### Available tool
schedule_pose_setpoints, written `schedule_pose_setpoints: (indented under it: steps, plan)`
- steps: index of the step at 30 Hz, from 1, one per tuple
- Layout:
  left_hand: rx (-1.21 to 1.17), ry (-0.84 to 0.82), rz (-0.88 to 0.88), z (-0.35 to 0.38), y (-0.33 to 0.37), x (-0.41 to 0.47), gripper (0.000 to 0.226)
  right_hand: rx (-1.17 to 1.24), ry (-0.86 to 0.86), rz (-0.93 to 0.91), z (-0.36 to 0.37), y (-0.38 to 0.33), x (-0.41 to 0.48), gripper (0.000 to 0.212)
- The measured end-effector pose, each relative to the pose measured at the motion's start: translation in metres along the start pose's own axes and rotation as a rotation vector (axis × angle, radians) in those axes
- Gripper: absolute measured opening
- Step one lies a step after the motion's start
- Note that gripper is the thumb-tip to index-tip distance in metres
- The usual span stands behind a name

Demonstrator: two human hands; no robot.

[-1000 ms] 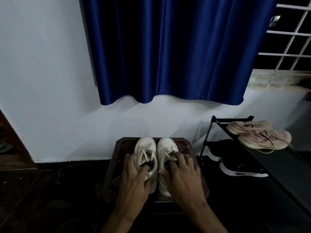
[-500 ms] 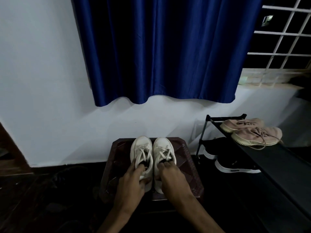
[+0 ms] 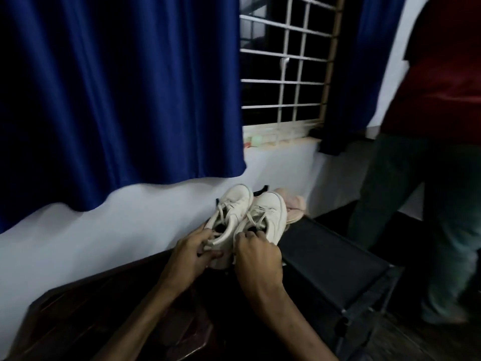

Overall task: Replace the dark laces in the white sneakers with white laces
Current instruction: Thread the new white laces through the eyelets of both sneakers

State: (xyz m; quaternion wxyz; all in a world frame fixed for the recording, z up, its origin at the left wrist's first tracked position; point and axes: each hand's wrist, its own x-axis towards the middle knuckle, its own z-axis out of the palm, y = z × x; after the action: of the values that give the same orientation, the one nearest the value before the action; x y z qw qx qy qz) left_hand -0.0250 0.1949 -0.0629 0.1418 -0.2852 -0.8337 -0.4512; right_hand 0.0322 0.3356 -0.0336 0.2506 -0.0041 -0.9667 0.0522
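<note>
Left hand (image 3: 191, 252) grips left sneaker (image 3: 231, 207), right hand (image 3: 257, 259) grips right sneaker (image 3: 269, 212), at the rack's (image 3: 325, 246) left edge; a person (image 3: 429, 157) stands right of it.

The heels of the white sneakers (image 3: 268, 214) lie hidden under the hands — left hand (image 3: 192, 254) over one, right hand (image 3: 257, 259) over the other. Behind them the pink shoes (image 3: 295, 207) show only as a smeared edge. Small things (image 3: 257, 140) on the window sill (image 3: 296, 143) are too blurred to name. A person (image 3: 429, 126) at the right is cut off by the top and right edges.
</note>
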Motion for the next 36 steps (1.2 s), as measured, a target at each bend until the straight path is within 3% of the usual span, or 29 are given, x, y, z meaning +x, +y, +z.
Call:
schedule_pose_setpoints:
  steps: [3,5,8,11,14,17,25,36]
  plan:
    - [-0.122,-0.137,0.015,0.044,-0.001,0.050,0.029,-0.042,-0.049,0.131,-0.010,0.046,0.009,0.036]
    - [-0.171,-0.230,0.031,0.077,-0.007,0.076,0.023,-0.050,-0.071,0.189,-0.005,0.077,0.009,0.029]
    - [-0.205,-0.345,0.043,0.120,-0.011,0.105,0.043,-0.090,-0.076,0.242,0.001,0.123,0.007,0.006]
    - [-0.171,-0.429,0.072,0.149,-0.006,0.124,0.023,-0.094,-0.132,0.269,0.015,0.154,0.007,0.017]
    - [-0.160,-0.516,0.102,0.169,-0.010,0.138,0.038,-0.061,-0.109,0.277,0.034,0.168,0.007,0.012]
    - [-0.172,-0.537,0.073,0.172,-0.018,0.147,0.031,-0.031,-0.144,0.248,0.050,0.170,0.011,0.025]
    - [-0.039,-0.665,0.107,0.164,-0.018,0.162,0.036,-0.063,-0.136,0.239,0.049,0.170,0.018,0.025]
    - [0.077,-0.597,0.139,0.174,-0.015,0.153,0.030,-0.049,-0.205,0.284,0.030,0.162,0.020,0.021]
